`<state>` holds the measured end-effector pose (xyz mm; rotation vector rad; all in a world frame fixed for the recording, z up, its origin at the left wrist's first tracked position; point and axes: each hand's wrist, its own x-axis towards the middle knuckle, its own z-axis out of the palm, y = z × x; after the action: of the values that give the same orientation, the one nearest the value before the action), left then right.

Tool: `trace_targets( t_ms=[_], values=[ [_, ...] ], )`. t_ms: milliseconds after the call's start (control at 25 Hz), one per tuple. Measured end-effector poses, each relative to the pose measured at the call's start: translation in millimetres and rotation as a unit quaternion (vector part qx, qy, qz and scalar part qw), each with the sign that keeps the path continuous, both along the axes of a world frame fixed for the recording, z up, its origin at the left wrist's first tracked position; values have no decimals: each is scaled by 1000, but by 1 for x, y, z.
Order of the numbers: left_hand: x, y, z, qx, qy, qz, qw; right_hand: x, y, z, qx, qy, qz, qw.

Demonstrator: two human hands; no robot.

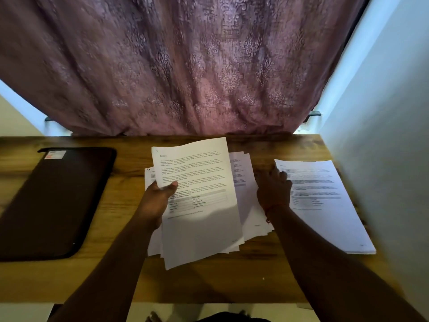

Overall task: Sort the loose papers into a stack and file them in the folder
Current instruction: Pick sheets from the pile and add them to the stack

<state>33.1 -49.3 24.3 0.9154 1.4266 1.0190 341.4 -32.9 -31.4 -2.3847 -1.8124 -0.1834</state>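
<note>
My left hand (156, 201) pinches the left edge of a printed sheet (199, 182), thumb on top, and lifts it above an untidy pile of loose papers (246, 205) in the middle of the wooden desk. Over the left edge of a neat stack of printed pages (325, 205) at the right hovers my right hand (275, 189), fingers spread and blurred; whether it touches the stack is unclear. A dark zip folder (53, 201) lies shut at the left of the desk, apart from the papers.
The wooden desk (209, 282) ends at a purple patterned curtain (185, 66) behind and a pale wall (383, 135) close on the right. The neat stack lies near that wall. Bare desk shows between the folder and the loose pile.
</note>
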Motion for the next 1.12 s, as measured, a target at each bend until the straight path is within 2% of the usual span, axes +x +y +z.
trace_targets(
  t_ms=[80,120,200,240,280,360,440,520,560,600,640,680,760,840,920,960,1000,1040,1120],
  values=[
    [-4,2,2,-12,-4,5,1000,-5,3,7,99,51,-17,994],
    [-6,3,4,-19,-7,6,1000,-9,5,17,147,109,-15,983],
    [-11,4,7,-31,-3,2,1000,-20,16,33,201,276,23,939],
    [-13,5,8,-35,1,-2,999,-26,21,43,207,381,41,900],
    [-16,6,10,-36,6,-8,999,-33,25,52,203,497,45,842],
    [-21,7,12,-33,12,-20,999,-45,26,66,183,705,8,685],
    [-29,10,15,-28,11,-28,999,-58,24,78,174,812,0,558],
    [-37,12,19,-20,5,-36,999,-72,22,95,163,880,41,444],
    [-41,13,20,-14,1,-42,999,-79,24,101,159,896,60,411],
    [-44,14,21,-7,0,-48,999,-87,25,110,149,897,77,409],
    [-46,14,22,0,2,-55,998,-95,28,118,133,883,86,441],
    [-48,15,23,4,1,-61,998,-101,32,123,107,859,99,491],
    [-51,16,27,8,-2,-72,997,-117,38,137,42,767,132,627],
    [-51,16,32,15,16,-86,996,-129,45,154,-15,622,180,762],
    [-51,16,37,19,49,-100,994,-139,56,173,-50,392,247,885],
    [-51,16,40,21,62,-108,992,-143,61,181,-63,264,280,921],
    [-51,17,41,24,70,-117,990,-146,66,188,-76,168,303,935],
    [-51,17,43,28,75,-125,989,-147,70,194,-88,109,317,938],
    [-51,17,46,51,74,-141,986,-149,77,205,-111,54,338,933]
  ],
)
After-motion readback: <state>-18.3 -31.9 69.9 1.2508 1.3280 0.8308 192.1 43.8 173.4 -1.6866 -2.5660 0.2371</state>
